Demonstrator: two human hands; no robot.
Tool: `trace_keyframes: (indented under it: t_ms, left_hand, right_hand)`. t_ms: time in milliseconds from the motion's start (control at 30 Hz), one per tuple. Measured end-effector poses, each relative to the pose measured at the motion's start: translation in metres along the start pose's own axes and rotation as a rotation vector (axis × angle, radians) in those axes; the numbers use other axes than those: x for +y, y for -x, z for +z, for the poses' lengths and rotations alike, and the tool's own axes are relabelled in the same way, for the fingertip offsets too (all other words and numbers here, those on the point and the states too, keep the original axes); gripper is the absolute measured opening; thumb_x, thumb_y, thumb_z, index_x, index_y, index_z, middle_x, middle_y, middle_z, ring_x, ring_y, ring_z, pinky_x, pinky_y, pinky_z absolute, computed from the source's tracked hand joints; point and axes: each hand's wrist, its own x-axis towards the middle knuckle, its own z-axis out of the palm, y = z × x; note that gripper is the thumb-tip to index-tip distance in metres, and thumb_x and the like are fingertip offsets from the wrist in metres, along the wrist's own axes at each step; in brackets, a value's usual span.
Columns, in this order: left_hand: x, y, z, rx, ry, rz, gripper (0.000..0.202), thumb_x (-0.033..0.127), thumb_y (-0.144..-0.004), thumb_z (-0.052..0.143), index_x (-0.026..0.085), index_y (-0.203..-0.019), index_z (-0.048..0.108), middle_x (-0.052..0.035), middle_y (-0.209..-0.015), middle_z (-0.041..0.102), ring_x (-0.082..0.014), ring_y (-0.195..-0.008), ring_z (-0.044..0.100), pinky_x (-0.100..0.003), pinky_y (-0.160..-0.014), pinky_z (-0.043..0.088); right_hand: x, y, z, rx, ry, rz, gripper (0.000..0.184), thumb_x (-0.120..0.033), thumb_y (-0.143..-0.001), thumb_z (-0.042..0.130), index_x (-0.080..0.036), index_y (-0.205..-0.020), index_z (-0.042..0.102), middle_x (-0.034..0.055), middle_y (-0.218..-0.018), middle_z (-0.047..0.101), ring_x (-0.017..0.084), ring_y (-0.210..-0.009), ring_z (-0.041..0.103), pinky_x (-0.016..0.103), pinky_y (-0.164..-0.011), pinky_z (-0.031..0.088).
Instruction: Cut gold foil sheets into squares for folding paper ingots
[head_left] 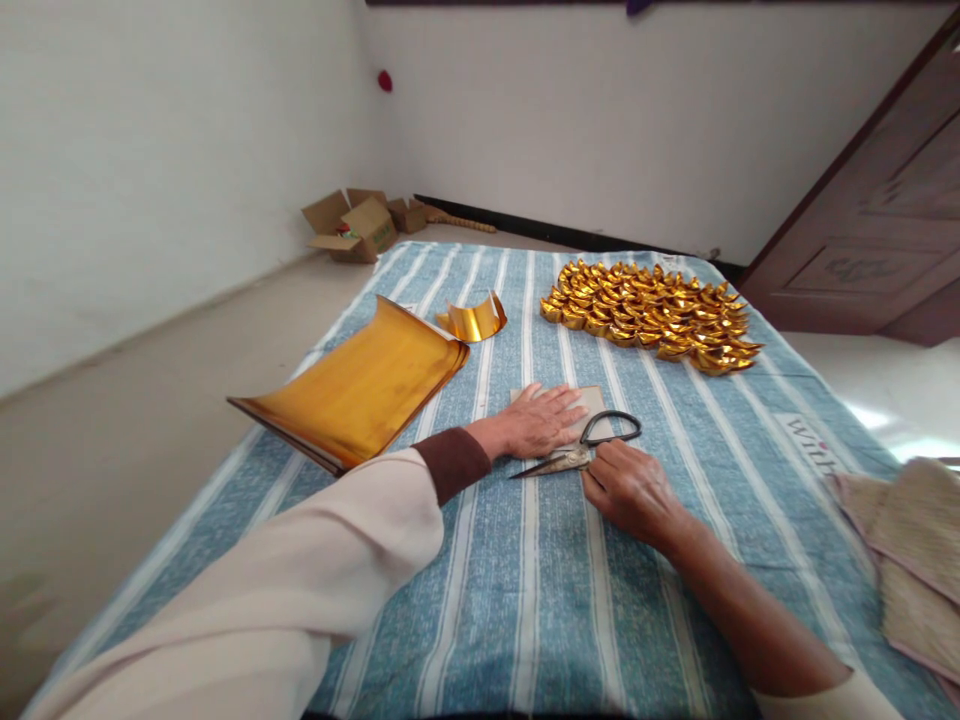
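My left hand lies flat, fingers stretched out, on a pale folded sheet of paper on the blue striped cloth. My right hand rests just below the paper with its fingers curled beside black-handled scissors; the scissors lie closed on the cloth, touching or nearly touching its fingertips. Whether the fingers grip the scissors is unclear.
A stack of gold foil sheets curls up at the left, with a curled gold strip behind it. Several folded gold ingots are heaped at the back right. Cardboard boxes sit on the floor; a woven mat lies right.
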Motion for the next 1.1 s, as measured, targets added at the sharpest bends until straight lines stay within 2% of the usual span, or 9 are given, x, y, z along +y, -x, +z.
trace_keyframes:
  t_ms: [300, 567, 667, 767, 800, 900, 967, 1033, 1100]
  left_hand:
    - [-0.003, -0.002, 0.005, 0.027, 0.025, -0.009, 0.049, 0.043, -0.103, 0.024, 0.023, -0.148, 0.03, -0.007, -0.158, 0.016, -0.0247, -0.145, 0.008, -0.056, -0.113, 0.008]
    - [0.0, 0.0, 0.0, 0.006, 0.022, -0.02, 0.049, 0.04, -0.103, 0.023, 0.021, -0.147, 0.031, -0.0093, -0.157, 0.017, -0.0255, -0.145, 0.009, -0.058, -0.111, 0.009]
    - [-0.001, -0.001, 0.0, -0.005, 0.01, -0.021, 0.049, 0.039, -0.103, 0.022, 0.021, -0.148, 0.028, -0.0092, -0.157, 0.017, -0.0244, -0.145, 0.009, -0.056, -0.112, 0.008]
    - [-0.005, -0.002, 0.002, -0.002, 0.01, -0.016, 0.05, 0.039, -0.103, 0.023, 0.021, -0.149, 0.026, -0.0085, -0.158, 0.015, -0.0233, -0.145, 0.008, -0.054, -0.113, 0.008]
    - [-0.006, -0.002, 0.003, 0.0, 0.014, -0.013, 0.051, 0.039, -0.102, 0.024, 0.021, -0.15, 0.025, -0.0087, -0.158, 0.014, -0.0233, -0.145, 0.008, -0.055, -0.113, 0.007]
    - [-0.008, -0.002, 0.005, 0.015, 0.03, -0.008, 0.054, 0.043, -0.102, 0.025, 0.019, -0.15, 0.022, -0.0099, -0.158, 0.013, -0.0237, -0.145, 0.008, -0.054, -0.113, 0.007]
    - [-0.009, -0.002, 0.007, 0.038, 0.033, -0.01, 0.059, 0.049, -0.101, 0.028, 0.019, -0.151, 0.022, -0.0112, -0.157, 0.014, -0.0249, -0.145, 0.01, -0.053, -0.113, 0.007]
    - [-0.009, -0.001, 0.007, 0.064, 0.028, -0.005, 0.065, 0.056, -0.098, 0.032, 0.018, -0.15, 0.023, -0.0125, -0.157, 0.016, -0.027, -0.144, 0.011, -0.053, -0.113, 0.008]
    - [-0.008, 0.001, 0.006, 0.084, 0.017, 0.013, 0.072, 0.062, -0.095, 0.038, 0.017, -0.15, 0.024, -0.0137, -0.156, 0.018, -0.0293, -0.144, 0.013, -0.054, -0.112, 0.009]
  right_hand:
    - [-0.006, -0.003, 0.001, -0.042, 0.034, 0.021, 0.028, -0.008, -0.086, 0.048, -0.018, -0.06, 0.052, 0.0038, -0.065, 0.046, 0.021, -0.063, 0.045, 0.029, -0.058, 0.031]
    - [-0.009, -0.004, 0.005, -0.019, -0.01, 0.056, 0.028, -0.009, -0.087, 0.047, -0.016, -0.061, 0.053, 0.0038, -0.066, 0.047, 0.02, -0.064, 0.047, 0.029, -0.059, 0.03]
    - [-0.012, 0.001, -0.004, 0.016, -0.056, 0.068, 0.031, -0.01, -0.09, 0.044, -0.017, -0.061, 0.053, 0.0038, -0.065, 0.047, 0.02, -0.062, 0.047, 0.03, -0.058, 0.03]
    - [-0.009, 0.02, -0.024, 0.016, -0.095, 0.11, 0.035, -0.011, -0.093, 0.04, -0.018, -0.061, 0.051, 0.0032, -0.064, 0.046, 0.02, -0.06, 0.047, 0.03, -0.058, 0.031]
    - [-0.005, 0.029, -0.032, -0.01, -0.099, 0.138, 0.034, -0.013, -0.094, 0.04, -0.018, -0.064, 0.052, 0.0032, -0.065, 0.047, 0.02, -0.061, 0.049, 0.03, -0.059, 0.033]
    - [0.015, 0.056, -0.053, 0.024, 0.015, 0.263, 0.033, -0.02, -0.095, 0.041, -0.019, -0.065, 0.054, 0.0028, -0.065, 0.049, 0.02, -0.062, 0.052, 0.03, -0.061, 0.037]
    - [0.034, 0.07, -0.062, 0.055, 0.25, 0.47, 0.033, -0.024, -0.093, 0.039, -0.019, -0.064, 0.055, 0.0055, -0.067, 0.052, 0.024, -0.066, 0.055, 0.031, -0.057, 0.036]
    - [0.053, 0.077, -0.065, -0.026, 0.494, 0.683, 0.032, -0.023, -0.091, 0.043, -0.019, -0.062, 0.057, 0.0083, -0.068, 0.055, 0.027, -0.066, 0.057, 0.03, -0.051, 0.033]
    - [0.068, 0.08, -0.064, -0.164, 0.634, 0.839, 0.031, -0.022, -0.09, 0.049, -0.016, -0.062, 0.062, 0.0108, -0.07, 0.058, 0.027, -0.064, 0.058, 0.03, -0.048, 0.032]
